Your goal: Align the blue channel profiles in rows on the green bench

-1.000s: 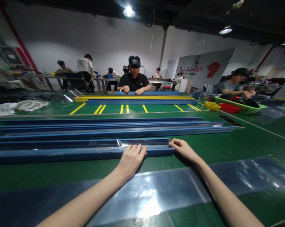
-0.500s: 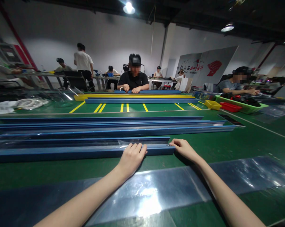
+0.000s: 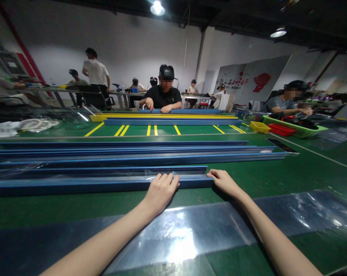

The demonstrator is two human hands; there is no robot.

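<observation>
A long blue U-shaped channel (image 3: 75, 188) lies across the green table in front of me, with thin clear film (image 3: 154, 174) along its trough. My left hand (image 3: 163, 189) is closed over its near wall, fingertips inside the trough. At the channel's right end, my right hand (image 3: 223, 182) pinches the corner between thumb and forefinger. The fingers hide whether something small is held there too. Between my forearms, a wide clear plastic sleeve (image 3: 208, 220) lies flat on the table.
Beyond lie several more blue channels (image 3: 173, 158) and a phone (image 3: 282, 146). Farther off are a yellow bar (image 3: 167, 116), a yellow tray (image 3: 259, 127), a red tray (image 3: 281, 130) and a green basket (image 3: 314, 133). A person in black (image 3: 163, 96) sits opposite, others around.
Both my hands stay in nearly the same place on the channel. The clear film at the left has shifted slightly. Across the table, the person in black has moved a hand leftward.
</observation>
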